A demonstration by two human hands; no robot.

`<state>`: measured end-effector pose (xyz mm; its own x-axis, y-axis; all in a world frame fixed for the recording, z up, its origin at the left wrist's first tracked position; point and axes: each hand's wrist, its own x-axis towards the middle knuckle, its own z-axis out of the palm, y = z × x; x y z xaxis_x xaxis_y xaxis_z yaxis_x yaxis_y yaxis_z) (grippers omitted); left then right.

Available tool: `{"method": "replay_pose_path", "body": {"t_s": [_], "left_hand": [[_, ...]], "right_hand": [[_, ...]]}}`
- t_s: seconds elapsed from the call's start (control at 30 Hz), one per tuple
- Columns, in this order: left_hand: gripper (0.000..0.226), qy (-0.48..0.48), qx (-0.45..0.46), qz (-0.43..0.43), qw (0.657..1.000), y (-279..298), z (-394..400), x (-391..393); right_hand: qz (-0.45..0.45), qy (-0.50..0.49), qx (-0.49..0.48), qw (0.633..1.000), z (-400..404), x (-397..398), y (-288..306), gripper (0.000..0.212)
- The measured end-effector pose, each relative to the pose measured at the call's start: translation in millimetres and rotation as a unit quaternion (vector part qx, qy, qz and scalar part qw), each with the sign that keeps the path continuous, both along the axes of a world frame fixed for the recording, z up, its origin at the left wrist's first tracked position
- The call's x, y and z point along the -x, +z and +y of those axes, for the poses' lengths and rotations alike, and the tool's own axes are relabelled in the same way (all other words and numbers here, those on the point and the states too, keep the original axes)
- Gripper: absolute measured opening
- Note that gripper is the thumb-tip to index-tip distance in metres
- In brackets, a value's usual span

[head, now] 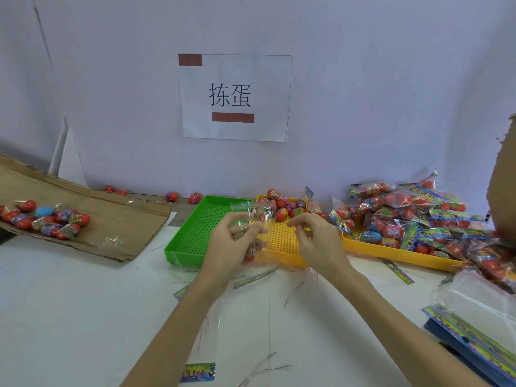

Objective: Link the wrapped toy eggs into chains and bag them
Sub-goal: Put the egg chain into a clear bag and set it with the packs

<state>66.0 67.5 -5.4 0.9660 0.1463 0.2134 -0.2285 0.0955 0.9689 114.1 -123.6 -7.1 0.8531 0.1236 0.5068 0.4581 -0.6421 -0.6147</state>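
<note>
Both hands work above the middle of the white table (83, 317), in front of two perforated trays. The left hand (231, 244) has its fingers curled round a clear bag (252, 216) that stands up from the grip; a red wrapped egg (250, 254) shows under its palm, inside the film. The right hand (315, 238) hovers just beside it with fingers loosely bent — whether they pinch the film cannot be told. The green tray (192, 233) lies behind the left hand; the yellow tray (282, 238) beside it carries loose eggs (282, 208) at its far edge. Filled bags (413, 216) are heaped at the table's right edge — a cardboard sheet (111, 219) at the left edge bears more eggs.
</note>
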Motion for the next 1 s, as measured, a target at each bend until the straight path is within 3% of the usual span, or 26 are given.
{"method": "replay_pose_path", "body": {"t_s": [0.3, 0.4, 0.57, 0.67, 0.8, 1.0], "left_hand": [[0.026, -0.065, 0.025, 0.011, 0.997, -4.0, 1.7, -1.2], [0.024, -0.067, 0.030, 0.008, 0.997, -1.8, 0.6, 0.7], [0.023, -0.073, 0.016, -0.001, 0.997, -1.4, 1.6, 0.5], [0.022, -0.072, 0.001, 0.003, 0.997, -1.2, 0.8, 0.2], [0.021, -0.069, -0.018, 0.007, 0.997, 0.4, -1.3, 1.1], [0.025, -0.076, -0.040, -0.004, 0.996, 6.4, -8.0, 7.4]], "right_hand": [[0.107, 0.035, 0.205, 0.972, 22.8, -79.8, -4.7, 0.042], [0.103, 0.012, 0.232, 0.967, 29.4, -90.4, -12.0, 0.045], [0.020, -0.024, 0.108, 0.994, 24.7, -83.6, -13.3, 0.027], [-0.014, -0.005, 0.008, 1.000, 21.1, -63.4, -6.3, 0.030], [-0.016, 0.007, -0.115, 0.993, 12.9, -24.8, 4.0, 0.036], [-0.069, 0.042, -0.233, 0.969, 3.2, 39.1, 20.7, 0.021]]}}
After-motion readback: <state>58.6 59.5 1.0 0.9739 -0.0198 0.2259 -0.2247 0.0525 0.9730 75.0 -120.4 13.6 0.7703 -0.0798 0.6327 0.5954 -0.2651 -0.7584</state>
